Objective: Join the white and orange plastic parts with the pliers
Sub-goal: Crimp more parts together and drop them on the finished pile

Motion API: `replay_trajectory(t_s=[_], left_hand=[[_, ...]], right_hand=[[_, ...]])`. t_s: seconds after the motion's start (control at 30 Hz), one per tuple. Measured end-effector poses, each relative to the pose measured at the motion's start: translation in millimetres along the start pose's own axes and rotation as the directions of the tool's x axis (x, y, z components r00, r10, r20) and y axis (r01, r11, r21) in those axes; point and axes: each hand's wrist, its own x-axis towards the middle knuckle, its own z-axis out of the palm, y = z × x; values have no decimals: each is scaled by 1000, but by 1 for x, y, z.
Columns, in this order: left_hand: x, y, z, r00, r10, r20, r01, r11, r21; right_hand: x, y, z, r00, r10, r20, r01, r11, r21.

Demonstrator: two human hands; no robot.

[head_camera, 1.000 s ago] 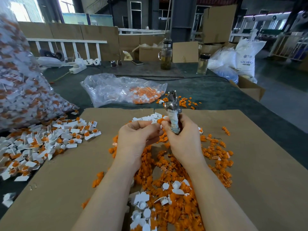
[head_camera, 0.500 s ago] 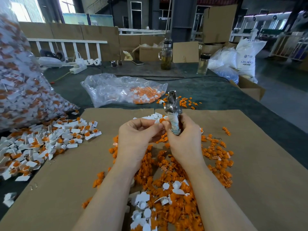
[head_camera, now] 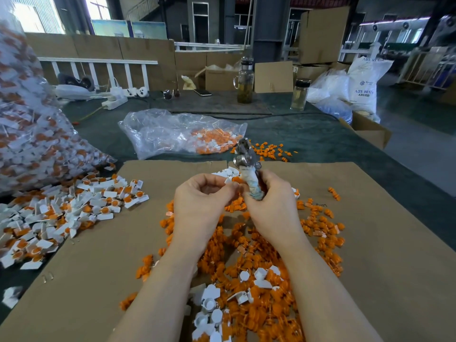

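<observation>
Behind the work surface stands a big hall with cardboard boxes and a dark pillar, and a brown cardboard sheet (head_camera: 370, 243) covers the near part of the dark green table (head_camera: 308, 141).

Above the middle of this sheet the right hand (head_camera: 274, 208) has its fingers curled around the handles of the pliers (head_camera: 248, 166). The handles are wrapped in a dirty whitish cloth, and the metal head points up and away from the person. I cannot tell if the jaws of the pliers are closed or if a part sits in them. The left hand (head_camera: 199, 201) is just beside the right one, with fingers curled and the fingertips brought together next to the thumb of the right hand. It seems to pinch something small there, but the piece is hidden, so I cannot tell what it is.

Under both forearms lies a wide heap of orange parts (head_camera: 259, 255), and loose white parts (head_camera: 212, 299) lie on it near the bottom edge. A few more white pieces lie just behind the hands. On the left side of the sheet is a pile of joined white and orange pieces (head_camera: 69, 213). Further left stands a big clear bag (head_camera: 29, 124) full of such pieces. Behind the sheet a flatter clear bag (head_camera: 177, 132) holds orange and white parts. Two bottles (head_camera: 245, 82) stand far back on the table.
</observation>
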Motion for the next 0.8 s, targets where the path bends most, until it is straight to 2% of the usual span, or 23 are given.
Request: replay_trajectory(t_s=[0.23,0.37,0.5,0.8], left_hand=[[3,-2,-1,999,25,-24,-22,992,127],[4,0,-4,1000,21,-2,-21,999,41],[4,2,-7,997,53,47,-50,997,-58],[4,4,-13,987,112,119,-103,991,-81]], right_hand=[[2,1,-8,990,31,136,-36,999,33],[3,4,-20,964,66,257,-83,995,58],[2,4,-27,912,98,398,-112,994,11],[2,4,-27,853,80,516,-57,996,-62]])
